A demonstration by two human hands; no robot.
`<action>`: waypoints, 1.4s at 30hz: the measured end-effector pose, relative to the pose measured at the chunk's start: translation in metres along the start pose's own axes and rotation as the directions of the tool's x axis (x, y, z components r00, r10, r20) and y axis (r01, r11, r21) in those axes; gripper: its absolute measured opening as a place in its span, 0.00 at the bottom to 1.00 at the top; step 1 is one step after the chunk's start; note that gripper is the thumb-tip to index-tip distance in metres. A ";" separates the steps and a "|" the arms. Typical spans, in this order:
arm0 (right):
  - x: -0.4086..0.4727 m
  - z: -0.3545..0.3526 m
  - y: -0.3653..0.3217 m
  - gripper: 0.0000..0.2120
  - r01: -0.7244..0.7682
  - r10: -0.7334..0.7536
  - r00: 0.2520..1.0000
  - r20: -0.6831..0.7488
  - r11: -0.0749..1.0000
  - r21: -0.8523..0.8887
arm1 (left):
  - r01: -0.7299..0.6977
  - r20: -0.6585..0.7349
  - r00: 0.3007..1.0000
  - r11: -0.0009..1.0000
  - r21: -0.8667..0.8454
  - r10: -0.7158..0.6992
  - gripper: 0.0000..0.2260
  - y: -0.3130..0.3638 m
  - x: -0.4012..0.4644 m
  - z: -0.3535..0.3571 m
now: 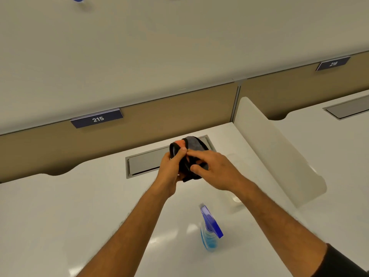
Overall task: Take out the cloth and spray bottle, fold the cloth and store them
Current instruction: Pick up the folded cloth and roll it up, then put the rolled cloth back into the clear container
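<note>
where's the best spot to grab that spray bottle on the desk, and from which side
Probably the narrow neck just under the blue trigger head of the spray bottle, coming from above on the right. It stands upright and free on the desk, nearest the right forearm, nozzle pointing away. Both the left hand and right hand hold the cloth.

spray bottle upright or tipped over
Upright. The spray bottle stands on its base on the white desk, blue trigger head on top and blue liquid pooled at the bottom, apart from both hands.
</note>
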State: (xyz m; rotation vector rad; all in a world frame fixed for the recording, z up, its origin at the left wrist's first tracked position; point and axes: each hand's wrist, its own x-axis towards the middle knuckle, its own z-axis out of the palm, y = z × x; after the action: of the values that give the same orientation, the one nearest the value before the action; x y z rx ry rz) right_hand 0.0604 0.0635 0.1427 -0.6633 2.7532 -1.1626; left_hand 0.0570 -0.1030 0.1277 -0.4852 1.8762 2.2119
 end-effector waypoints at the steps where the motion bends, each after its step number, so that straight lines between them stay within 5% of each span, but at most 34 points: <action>1: 0.000 -0.003 0.011 0.18 -0.020 0.022 1.000 -0.021 0.995 0.094 | 0.002 -0.020 1.000 1.000 0.013 -0.002 0.20 -0.005 0.007 0.005; 3: 0.002 -0.013 0.035 0.12 -0.104 0.172 0.964 -0.205 0.946 0.306 | 0.008 -0.022 1.000 0.999 0.032 -0.008 0.18 -0.014 0.023 0.015; 5: 0.004 -0.023 0.065 0.11 -0.212 0.374 0.852 -0.367 0.887 0.411 | 0.019 0.018 1.000 0.998 0.053 -0.020 0.17 -0.021 0.039 0.029; 8: 0.008 -0.028 0.104 0.22 -0.346 0.509 0.815 -0.277 0.810 0.473 | 0.027 0.092 0.995 0.995 0.093 -0.035 0.16 -0.030 0.060 0.054; 14: 0.013 -0.016 0.151 0.38 -0.385 0.489 0.852 -0.188 0.828 0.409 | -0.020 0.173 0.985 0.985 0.169 -0.010 0.13 -0.051 0.100 0.090; 23: 0.008 0.020 0.208 0.30 -0.488 0.526 0.786 -0.324 0.850 0.198 | 0.162 0.174 0.957 0.925 0.343 -0.232 0.08 -0.106 0.143 0.113; 30: 0.002 0.051 0.245 0.28 -0.582 0.594 0.760 -0.265 0.803 0.130 | 0.076 0.100 0.980 0.784 0.616 -0.174 0.16 -0.130 0.161 0.115; 35: 0.001 0.070 0.260 0.26 -0.583 0.581 0.773 -0.256 0.809 0.075 | -0.042 0.239 0.955 0.719 0.694 -0.175 0.21 -0.139 0.160 0.119; 38: 0.007 0.074 0.259 0.20 -0.562 0.564 0.783 -0.262 0.822 0.092 | -0.039 0.314 0.920 0.740 0.672 -0.236 0.20 -0.136 0.160 0.122; 42: 0.011 0.071 0.253 0.24 -0.562 0.544 0.799 -0.256 0.827 0.005 | 0.043 0.300 0.914 0.798 0.601 -0.274 0.13 -0.127 0.162 0.112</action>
State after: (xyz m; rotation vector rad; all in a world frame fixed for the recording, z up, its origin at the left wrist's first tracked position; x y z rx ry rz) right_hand -0.0232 0.1681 -0.0841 0.3173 2.8785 -1.0565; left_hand -0.0607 0.0196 -0.0332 -0.0896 2.0578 1.3711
